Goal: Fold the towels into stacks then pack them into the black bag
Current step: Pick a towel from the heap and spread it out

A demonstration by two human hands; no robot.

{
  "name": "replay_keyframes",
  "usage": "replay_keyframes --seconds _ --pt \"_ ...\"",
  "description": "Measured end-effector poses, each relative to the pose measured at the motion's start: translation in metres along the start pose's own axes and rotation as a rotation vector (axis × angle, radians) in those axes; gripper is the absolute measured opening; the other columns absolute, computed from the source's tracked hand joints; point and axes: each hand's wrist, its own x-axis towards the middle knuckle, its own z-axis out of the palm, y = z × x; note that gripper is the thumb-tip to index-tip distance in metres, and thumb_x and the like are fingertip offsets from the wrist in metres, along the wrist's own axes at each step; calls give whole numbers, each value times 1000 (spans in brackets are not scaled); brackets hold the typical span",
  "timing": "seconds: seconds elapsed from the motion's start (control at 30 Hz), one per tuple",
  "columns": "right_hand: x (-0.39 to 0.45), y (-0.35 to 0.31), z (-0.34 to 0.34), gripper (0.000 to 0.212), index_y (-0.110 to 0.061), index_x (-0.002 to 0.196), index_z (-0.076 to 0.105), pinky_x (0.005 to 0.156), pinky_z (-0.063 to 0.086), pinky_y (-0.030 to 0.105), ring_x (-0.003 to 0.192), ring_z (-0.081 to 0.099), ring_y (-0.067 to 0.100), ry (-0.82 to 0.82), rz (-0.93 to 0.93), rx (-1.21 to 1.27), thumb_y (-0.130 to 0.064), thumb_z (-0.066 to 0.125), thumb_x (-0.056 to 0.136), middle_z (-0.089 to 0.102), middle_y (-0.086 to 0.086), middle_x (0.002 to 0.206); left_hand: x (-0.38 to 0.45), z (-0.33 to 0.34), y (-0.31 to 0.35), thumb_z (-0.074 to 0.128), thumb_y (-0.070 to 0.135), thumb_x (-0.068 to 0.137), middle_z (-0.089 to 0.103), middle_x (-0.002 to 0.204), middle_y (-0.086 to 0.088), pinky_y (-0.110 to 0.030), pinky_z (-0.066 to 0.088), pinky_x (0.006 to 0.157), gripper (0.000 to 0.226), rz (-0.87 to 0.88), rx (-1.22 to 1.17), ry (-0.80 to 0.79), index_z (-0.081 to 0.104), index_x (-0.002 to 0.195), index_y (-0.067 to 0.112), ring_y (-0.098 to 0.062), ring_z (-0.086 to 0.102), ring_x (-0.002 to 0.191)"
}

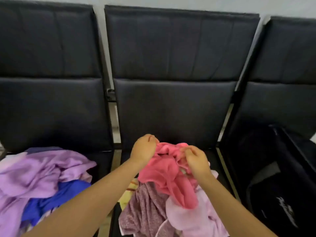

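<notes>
Fingers (150, 142) of both hands pinch the pink towel (164, 170) at its top edge, lifting it off the heap, probably to find corners; the black bag (273, 177) sits right of it.

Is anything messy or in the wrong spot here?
Yes. Unfolded towels lie in crumpled heaps: a purple towel over a blue towel on the left seat, more under the pink towel.

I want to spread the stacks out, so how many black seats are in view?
3: the left seat under the purple and blue cloths, the middle seat behind the hands, and the right seat holding the black bag. More may lie outside the frame.
</notes>
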Motion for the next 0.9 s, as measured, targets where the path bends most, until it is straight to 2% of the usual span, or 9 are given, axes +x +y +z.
replay_keyframes --seconds 0.1,0.2,0.27,0.37,0.6,0.67,0.73,0.83,0.9 --pt "12 63 7 42 -22 58 66 66 50 34 70 63 24 16 -46 -50 -1 46 89 68 1 67 5 39 -48 40 16 95 68 93 -6 -34 46 88 32 104 -64 20 68 85 6 -22 61 93" --pt "21 123 18 38 -31 73 67 81 52 36 80 66 20 35 -158 -170 -4 47 91 70 -6 77 4 71 -105 42 6 96 68 90 -1 -20 43 84 32 206 -113 -20 69 80 10 -9 61 86" --pt "19 148 25 34 -32 78 66 83 51 31 83 66 14 16 -255 -229 -8 47 93 70 -9 82 1 82 -132 42 -1 96 67 85 5 -12 41 77 36 280 -151 -41 66 76 17 5 59 77" --pt "19 173 34 32 -33 78 64 76 46 17 82 62 2 7 -394 -269 -11 48 94 69 -16 84 3 93 -159 44 1 96 67 88 7 -3 38 74 33 387 -133 -53 68 80 16 8 57 79" --pt "29 201 37 22 -19 79 67 72 45 13 75 60 2 61 -564 -35 -13 48 89 67 -17 77 8 106 -172 58 29 93 65 90 10 -21 45 85 13 612 -142 -183 69 88 26 0 58 87" --pt "32 203 39 24 -18 78 67 71 46 15 73 60 3 68 -588 -56 -8 50 91 67 -16 76 5 105 -175 61 48 80 67 91 7 -22 47 82 28 647 -183 -230 69 92 25 -4 59 87" --pt "35 202 38 27 -19 76 67 70 45 14 72 59 1 59 -577 -69 -5 50 92 67 -18 74 0 104 -175 64 53 73 65 101 6 -15 46 83 43 701 -123 -235 66 103 23 -2 58 95" --pt "31 194 31 32 -22 75 68 76 45 13 75 60 -2 7 -522 -66 -3 49 93 68 -19 76 -9 102 -169 74 46 74 57 113 19 -7 40 89 46 813 4 -246 54 116 48 6 51 107" --pt "24 190 21 30 -19 81 70 84 46 14 84 62 -1 -73 -467 -48 -3 49 95 71 -12 86 -12 102 -163 70 53 72 54 105 27 -13 42 88 42 903 127 -245 53 110 58 4 52 102"
